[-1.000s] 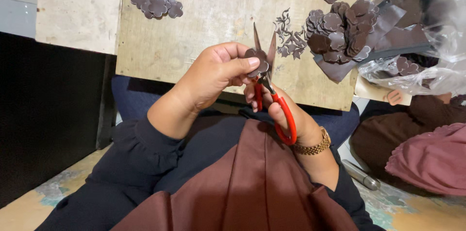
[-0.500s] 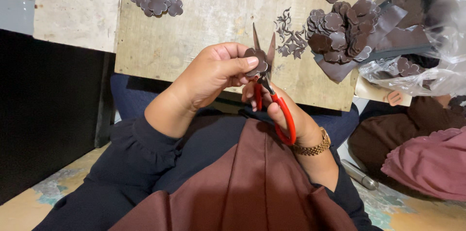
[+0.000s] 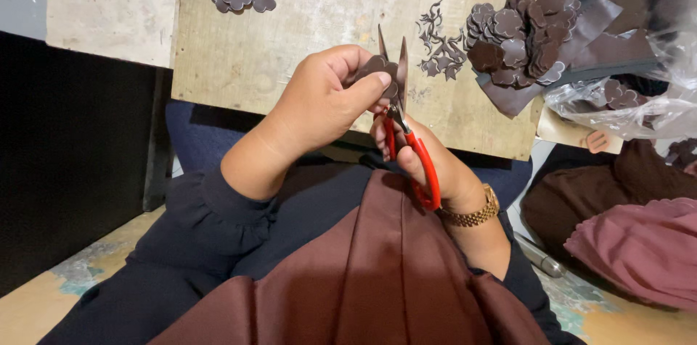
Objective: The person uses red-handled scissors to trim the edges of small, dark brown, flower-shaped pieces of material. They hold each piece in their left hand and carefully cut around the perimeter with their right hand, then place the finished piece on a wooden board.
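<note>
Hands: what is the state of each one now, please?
Left hand: closed on a dark fabric piece.
Right hand: closed on red-handled scissors, blades open.

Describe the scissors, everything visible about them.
The scissors are small, with red looped handles and short, pointed metal blades. They point upward, blades parted in a narrow V. The right hand grips the handles from below. The left hand holds a dark brown fabric piece against the blades, above the wooden board.

Cut pieces [image 3: 512, 40] on board [image 3: 305, 4]
</note>
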